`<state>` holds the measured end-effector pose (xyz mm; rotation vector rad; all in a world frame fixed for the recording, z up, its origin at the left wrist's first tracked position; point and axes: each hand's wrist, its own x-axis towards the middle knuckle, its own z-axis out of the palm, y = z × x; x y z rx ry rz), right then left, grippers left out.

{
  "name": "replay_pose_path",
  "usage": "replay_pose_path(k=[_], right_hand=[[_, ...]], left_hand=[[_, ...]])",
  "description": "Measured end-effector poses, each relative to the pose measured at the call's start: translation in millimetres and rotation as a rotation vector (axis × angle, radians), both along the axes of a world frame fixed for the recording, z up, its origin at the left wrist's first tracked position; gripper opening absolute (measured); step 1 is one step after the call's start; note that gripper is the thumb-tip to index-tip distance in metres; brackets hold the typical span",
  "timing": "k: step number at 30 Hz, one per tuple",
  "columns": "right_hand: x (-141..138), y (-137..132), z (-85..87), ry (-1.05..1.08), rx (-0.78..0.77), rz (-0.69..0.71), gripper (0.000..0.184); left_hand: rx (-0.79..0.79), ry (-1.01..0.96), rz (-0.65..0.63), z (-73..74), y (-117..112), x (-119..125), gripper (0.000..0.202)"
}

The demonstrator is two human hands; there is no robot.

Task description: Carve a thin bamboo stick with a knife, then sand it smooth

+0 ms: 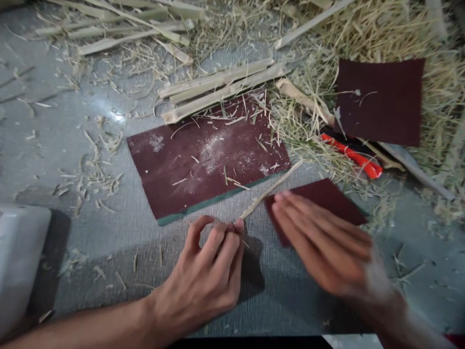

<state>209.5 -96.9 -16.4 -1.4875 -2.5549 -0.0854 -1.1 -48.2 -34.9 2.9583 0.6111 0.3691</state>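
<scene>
My left hand (pixel 214 266) is closed near the front of the table, its fingertips pinching the lower end of a thin pale wooden strip (pixel 271 190). The strip slants up and to the right past the corner of a large sandpaper sheet (pixel 174 169), dark reddish brown and dusted with whitish powder and shavings. Over a smaller piece of sandpaper (pixel 330 196) lies my right hand (pixel 327 242), fingers stretched out side by side and slightly blurred. Its thumb is hidden, and much of that piece is covered by the hand.
Several split sticks (pixel 225 89) rest along the large sheet's far edge. A pile of shavings (pixel 385 29) fills the back right, with another sandpaper square (pixel 381 104) on top and a red handle (pixel 352 155) beside it. A white object (pixel 22 261) stands at left.
</scene>
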Motion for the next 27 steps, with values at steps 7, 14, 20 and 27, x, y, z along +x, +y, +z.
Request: replay_pose_path(k=[7,14,20,27], right_hand=[[-9,8,-10.7,0.117,0.083,0.087,0.033],[-5,12,-14.4,0.074,0.03,0.111,0.034],[3,17,-10.1,0.072,0.064,0.039,0.029],[-2,15,-12.0,0.124,0.021,0.074,0.032]], left_hand=[[-0.068,-0.065,0.009,-2.0,1,0,0.026],[-0.153,-0.139,0.021,-3.0,2,-1,0.026],[-0.159,-0.141,0.037,-2.2,2,0,0.025],[-0.159,-0.114,0.034,-3.3,0,-1,0.027]])
